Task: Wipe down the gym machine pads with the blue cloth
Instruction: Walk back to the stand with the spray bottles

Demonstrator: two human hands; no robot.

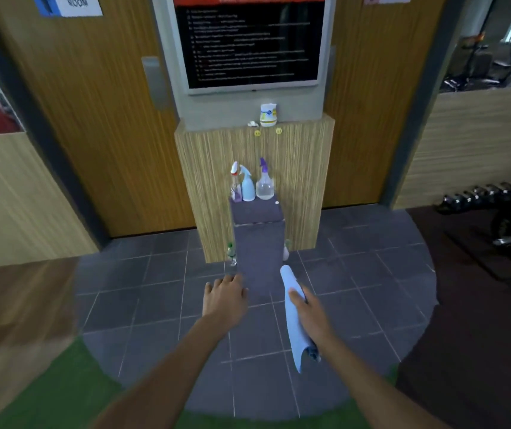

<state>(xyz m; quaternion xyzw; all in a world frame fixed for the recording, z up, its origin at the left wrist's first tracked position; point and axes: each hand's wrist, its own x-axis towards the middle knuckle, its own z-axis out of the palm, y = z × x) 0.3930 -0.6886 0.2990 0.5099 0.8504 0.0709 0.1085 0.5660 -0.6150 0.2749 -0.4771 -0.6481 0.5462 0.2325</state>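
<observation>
The blue cloth [292, 317] hangs in a long fold from my right hand [308, 308], which grips it near its upper end above the grey tiled floor. Held out beside it, my left hand [224, 294] is empty with its fingers spread. Both hands point toward a dark grey stand [258, 239] a short way ahead. Three spray bottles stand on top of the stand: a clear one with a red and white head [235, 184], a pale blue one [247, 185] and a clear one with a purple head [265, 182]. No gym machine pad is clearly in view.
A wood-clad pillar [303, 168] with a black notice board [249, 41] stands behind the stand, and a white container [268, 114] sits on its ledge. Wooden doors flank it. A small bottle [231, 253] is on the floor. Dumbbells [492, 193] lie at the right.
</observation>
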